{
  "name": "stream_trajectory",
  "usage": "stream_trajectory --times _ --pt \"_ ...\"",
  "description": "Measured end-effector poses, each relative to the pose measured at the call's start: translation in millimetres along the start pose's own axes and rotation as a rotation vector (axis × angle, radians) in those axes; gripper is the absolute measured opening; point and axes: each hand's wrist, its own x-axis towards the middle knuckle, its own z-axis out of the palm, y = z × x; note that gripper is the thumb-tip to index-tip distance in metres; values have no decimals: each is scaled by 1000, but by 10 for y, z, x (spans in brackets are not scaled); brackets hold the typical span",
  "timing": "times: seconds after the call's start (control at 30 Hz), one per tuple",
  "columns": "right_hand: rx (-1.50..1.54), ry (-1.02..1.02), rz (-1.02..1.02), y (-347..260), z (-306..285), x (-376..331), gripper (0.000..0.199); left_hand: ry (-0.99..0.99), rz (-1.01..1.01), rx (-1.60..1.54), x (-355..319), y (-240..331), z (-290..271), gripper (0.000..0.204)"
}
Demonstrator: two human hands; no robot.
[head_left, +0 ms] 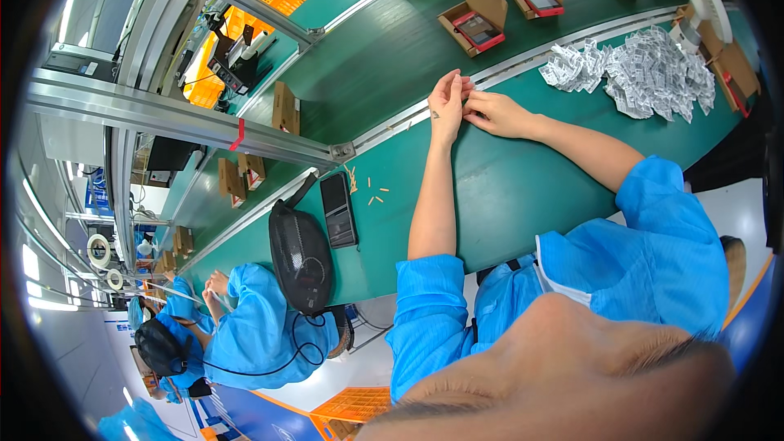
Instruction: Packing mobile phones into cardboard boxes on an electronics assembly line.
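Note:
My left hand (448,104) and my right hand (497,115) meet at the far edge of the green workbench (490,204), beside the conveyor. The left hand points away with its fingers stretched out, the palm turned partly to the right. From the right, the other hand reaches over, its fingers loosely bent and a little apart, the tips against or very close to the left fingers. I see nothing held in either hand. Right of them lies a heap of small white printed packets (653,73). Across the rail, the nearest open cardboard box (480,16) holds a red-edged dark device.
Several more open boxes stand along the conveyor (359,90). On the bench at left are a black bag (300,257), a dark phone (338,211) and small tan sticks (377,196). A white fan (709,6) stands far right. Co-workers in blue (261,327) sit at left.

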Motion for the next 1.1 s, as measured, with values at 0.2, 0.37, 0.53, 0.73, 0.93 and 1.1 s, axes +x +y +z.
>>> stream_trajectory --times 0.2,0.37,0.53,0.73,0.93,1.1 --pt "9 -21 20 5 -7 3 9 -2 2 0 6 -16 1 34" --pt "-14 -2 -1 26 4 -7 9 0 6 14 11 -29 7 33" --pt "532 143 466 -55 -2 152 24 17 24 45 -5 -34 -91 32" --pt "1234 544 852 679 -463 377 54 6 42 65 16 -17 -17 32" --pt "1019 676 850 825 -532 403 32 -8 -3 7 7 -8 21 35" --pt "1323 451 610 270 -339 203 24 36 -102 -354 -34 134 -52 42"
